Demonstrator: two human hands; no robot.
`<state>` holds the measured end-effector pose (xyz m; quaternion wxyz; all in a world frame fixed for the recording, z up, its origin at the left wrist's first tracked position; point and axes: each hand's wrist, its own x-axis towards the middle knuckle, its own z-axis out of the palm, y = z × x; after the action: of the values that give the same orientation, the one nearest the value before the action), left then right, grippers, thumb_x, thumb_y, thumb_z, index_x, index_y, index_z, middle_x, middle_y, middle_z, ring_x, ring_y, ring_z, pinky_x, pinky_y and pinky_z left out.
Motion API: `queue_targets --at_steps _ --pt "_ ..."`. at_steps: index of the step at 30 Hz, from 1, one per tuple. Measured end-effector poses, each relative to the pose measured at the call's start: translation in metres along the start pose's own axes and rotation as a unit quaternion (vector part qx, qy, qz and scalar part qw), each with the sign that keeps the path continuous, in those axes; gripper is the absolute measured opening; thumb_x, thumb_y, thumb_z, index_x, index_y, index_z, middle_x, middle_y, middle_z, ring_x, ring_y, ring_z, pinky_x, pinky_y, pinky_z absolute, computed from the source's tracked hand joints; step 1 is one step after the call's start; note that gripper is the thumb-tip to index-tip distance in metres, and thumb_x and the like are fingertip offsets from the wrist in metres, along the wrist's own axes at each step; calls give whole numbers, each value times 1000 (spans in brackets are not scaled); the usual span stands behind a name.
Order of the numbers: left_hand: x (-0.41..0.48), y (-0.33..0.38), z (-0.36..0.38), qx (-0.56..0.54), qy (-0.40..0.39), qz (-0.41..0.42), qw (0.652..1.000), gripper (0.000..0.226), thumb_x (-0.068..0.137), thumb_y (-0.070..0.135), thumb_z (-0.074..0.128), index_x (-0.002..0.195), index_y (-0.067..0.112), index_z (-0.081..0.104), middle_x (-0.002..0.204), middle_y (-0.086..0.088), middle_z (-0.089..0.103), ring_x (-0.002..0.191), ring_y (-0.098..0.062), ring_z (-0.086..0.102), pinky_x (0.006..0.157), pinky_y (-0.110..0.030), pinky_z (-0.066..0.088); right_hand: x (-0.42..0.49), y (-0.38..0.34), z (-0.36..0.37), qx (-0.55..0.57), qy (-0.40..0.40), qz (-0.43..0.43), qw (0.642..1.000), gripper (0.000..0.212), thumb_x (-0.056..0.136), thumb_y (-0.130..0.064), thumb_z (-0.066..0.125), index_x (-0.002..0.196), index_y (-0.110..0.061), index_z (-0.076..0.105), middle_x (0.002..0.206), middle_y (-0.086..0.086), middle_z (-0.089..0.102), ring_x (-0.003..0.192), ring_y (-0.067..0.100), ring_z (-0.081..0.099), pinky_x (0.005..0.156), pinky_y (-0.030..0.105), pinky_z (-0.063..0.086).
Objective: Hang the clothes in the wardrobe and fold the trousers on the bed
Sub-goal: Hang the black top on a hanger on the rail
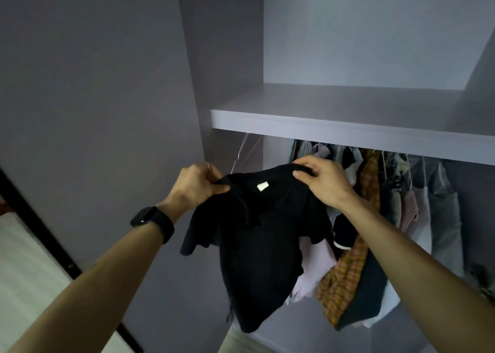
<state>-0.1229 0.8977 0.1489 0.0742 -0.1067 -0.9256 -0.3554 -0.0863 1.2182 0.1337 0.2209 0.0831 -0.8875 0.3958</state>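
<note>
Black shirt [257, 240] held up — left hand [197, 185], right hand [321, 181], fingers pinching its shoulders

The shirt [257, 245] hung between the left hand [197, 185] and right hand [321, 181], before the wardrobe [227, 58]. Behind it to the right, clothes [417, 205] hung under the shelf [348, 122].

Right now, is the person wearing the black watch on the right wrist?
No, the black watch sits on the left wrist, just below the left hand that grips the black shirt.
</note>
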Motion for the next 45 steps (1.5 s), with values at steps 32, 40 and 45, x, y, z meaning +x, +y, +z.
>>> queue_targets --at_steps 32,40,45 --pt "40 -107 13 685 182 187 680 60 101 20 7 161 18 12 165 -18 -14 151 -38 -15 117 -58 -18 166 66 283 12 -37 209 977 56 101 -50 50 130 -2 54 131 20 62 122 37 59 95 35 47" --pt "46 -105 15 658 180 203 703 58 102 25 8 159 20 15 165 -19 -16 151 -39 -18 113 -58 -23 182 68 313 73 47 205 975 28 93 -27 57 100 -7 76 103 20 74 102 38 68 93 41 55" --pt "41 -112 21 658 175 193 707 53 106 26 13 158 19 20 166 -19 -14 151 -40 -17 114 -59 -21 189 72 326 73 35 232 969 29 87 -23 64 105 -4 76 108 22 73 108 39 68 94 48 56"
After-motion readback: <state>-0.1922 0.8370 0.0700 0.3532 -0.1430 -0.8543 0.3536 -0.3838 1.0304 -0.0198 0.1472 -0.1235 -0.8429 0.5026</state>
